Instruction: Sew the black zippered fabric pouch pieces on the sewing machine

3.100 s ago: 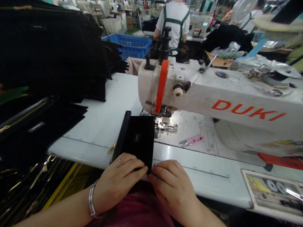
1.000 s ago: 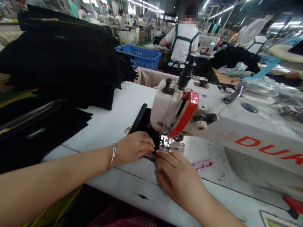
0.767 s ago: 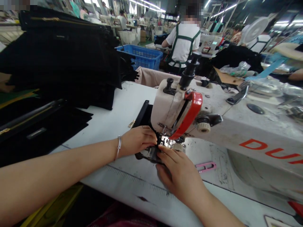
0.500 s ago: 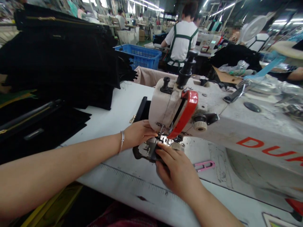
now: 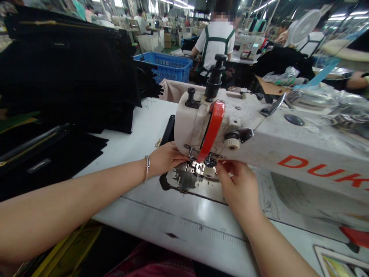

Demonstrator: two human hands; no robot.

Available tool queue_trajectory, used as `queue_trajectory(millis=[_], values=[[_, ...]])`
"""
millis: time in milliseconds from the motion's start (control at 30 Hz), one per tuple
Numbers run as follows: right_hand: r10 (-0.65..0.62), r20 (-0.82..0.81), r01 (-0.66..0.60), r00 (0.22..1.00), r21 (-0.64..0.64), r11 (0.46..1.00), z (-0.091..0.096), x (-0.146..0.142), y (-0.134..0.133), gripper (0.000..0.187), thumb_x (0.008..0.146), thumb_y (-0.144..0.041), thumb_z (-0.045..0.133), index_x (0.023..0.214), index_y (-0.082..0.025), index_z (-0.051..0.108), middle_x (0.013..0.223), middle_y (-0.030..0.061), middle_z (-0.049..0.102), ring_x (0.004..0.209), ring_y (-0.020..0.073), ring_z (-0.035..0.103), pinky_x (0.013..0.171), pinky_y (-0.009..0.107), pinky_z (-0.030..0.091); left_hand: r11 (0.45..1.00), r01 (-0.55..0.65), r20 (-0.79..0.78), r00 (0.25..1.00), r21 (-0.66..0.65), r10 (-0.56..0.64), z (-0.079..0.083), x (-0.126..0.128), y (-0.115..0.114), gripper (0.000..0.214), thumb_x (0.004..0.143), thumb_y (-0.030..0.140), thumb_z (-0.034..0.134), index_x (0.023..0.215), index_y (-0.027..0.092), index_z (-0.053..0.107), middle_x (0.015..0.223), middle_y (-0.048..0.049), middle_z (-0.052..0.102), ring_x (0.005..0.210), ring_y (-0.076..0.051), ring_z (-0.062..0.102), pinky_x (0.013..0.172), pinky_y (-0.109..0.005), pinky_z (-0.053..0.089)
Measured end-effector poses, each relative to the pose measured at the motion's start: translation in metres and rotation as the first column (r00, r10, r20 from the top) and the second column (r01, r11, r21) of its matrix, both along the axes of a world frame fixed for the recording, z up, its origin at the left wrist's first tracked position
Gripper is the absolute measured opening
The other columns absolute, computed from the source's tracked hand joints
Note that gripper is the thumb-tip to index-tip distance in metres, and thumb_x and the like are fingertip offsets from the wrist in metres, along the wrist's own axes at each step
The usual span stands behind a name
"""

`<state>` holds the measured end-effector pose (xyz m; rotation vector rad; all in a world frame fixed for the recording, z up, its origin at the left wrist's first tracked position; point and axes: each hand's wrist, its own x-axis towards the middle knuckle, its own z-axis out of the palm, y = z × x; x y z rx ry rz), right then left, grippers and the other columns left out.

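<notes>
My left hand [image 5: 163, 158], with a silver bangle at the wrist, reaches behind the head of the sewing machine [image 5: 230, 123]. Its fingers are pressed together on a black fabric piece [image 5: 167, 132], which has a gold zipper pull [image 5: 158, 142] at its side; the machine head hides much of this piece. To the right of the needle and presser foot [image 5: 197, 167], my right hand [image 5: 240, 186] is closed, thumb and fingertips together beside the foot. What they pinch, if anything, is hidden. Bare metal of the needle plate [image 5: 187, 181] shows in front of the foot.
Tall stacks of black fabric pieces [image 5: 66, 77] stand at the left. Behind the table are a blue plastic basket [image 5: 173, 69] and a person in a white shirt [image 5: 217, 42]. A printed ruler [image 5: 173, 220] runs along the table's front. Plastic-wrapped items [image 5: 314, 96] lie on the machine.
My right hand has left the needle plate and moved right, to the far side of the presser foot. It now covers the pink thread snips. My left hand stays behind the foot.
</notes>
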<state>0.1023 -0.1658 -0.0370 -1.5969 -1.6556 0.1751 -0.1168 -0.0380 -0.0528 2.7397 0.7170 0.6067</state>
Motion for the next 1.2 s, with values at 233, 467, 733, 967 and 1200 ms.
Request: queue_trajectory(millis=[233,467,733,967,1200], values=[[-0.075,-0.038,0.073,0.996,-0.043,0.996,-0.004,0.005,0.014,0.021,0.093,-0.036,0.047,0.086,-0.021,0.059,0.070,0.0050,0.066,0.064,0.0216,0.062,0.057,0.031,0.039,1.000,-0.021,0.035,0.999,-0.010,0.022,-0.007,-0.003,0.002,0.019,0.094,0.026,0.057,0.096,0.021,0.075,0.106,-0.0034,0.071,0.108,-0.022,0.061,0.098,-0.040,0.049],[0.073,-0.028,-0.074,0.997,-0.028,0.997,-0.006,0.005,0.007,0.012,0.092,-0.028,0.051,0.094,-0.021,0.060,0.081,0.0025,0.063,0.069,0.0173,0.056,0.066,0.030,0.041,0.998,0.047,-0.073,0.996,0.043,-0.044,0.009,-0.006,-0.006,0.023,0.096,0.022,0.052,0.107,0.020,0.071,0.116,-0.0060,0.067,0.111,-0.024,0.058,0.100,-0.042,0.047],[0.227,-0.030,-0.229,0.973,-0.057,0.972,0.000,0.000,0.000,0.008,0.088,-0.015,0.052,0.084,-0.021,0.055,0.083,0.0017,0.058,0.076,0.0160,0.054,0.068,0.028,0.040,0.999,0.021,-0.284,0.958,-0.048,-0.034,0.037,-0.020,-0.063,0.029,0.098,0.030,0.052,0.120,0.014,0.062,0.111,-0.0115,0.060,0.096,-0.022,0.060,0.087,-0.037,0.051],[0.275,-0.008,-0.275,0.961,-0.064,0.959,-0.005,-0.002,-0.003,0.007,0.089,-0.014,0.053,0.086,-0.019,0.057,0.082,0.0015,0.057,0.079,0.0167,0.054,0.071,0.029,0.040,0.999,0.011,-0.263,0.965,-0.043,-0.022,0.031,-0.021,-0.068,0.032,0.098,0.030,0.051,0.124,0.014,0.059,0.113,-0.0118,0.058,0.101,-0.024,0.054,0.093,-0.043,0.049],[0.511,0.131,-0.500,0.850,-0.105,0.859,-0.006,0.002,-0.005,0.013,0.091,-0.014,0.056,0.094,-0.019,0.068,0.089,0.0043,0.062,0.086,0.0198,0.055,0.078,0.035,0.043,0.988,-0.093,-0.224,0.972,-0.126,0.063,0.034,-0.017,-0.103,0.066,0.080,0.044,0.074,0.131,0.007,0.054,0.123,-0.0166,0.053,0.111,-0.031,0.052,0.099,-0.050,0.048]])
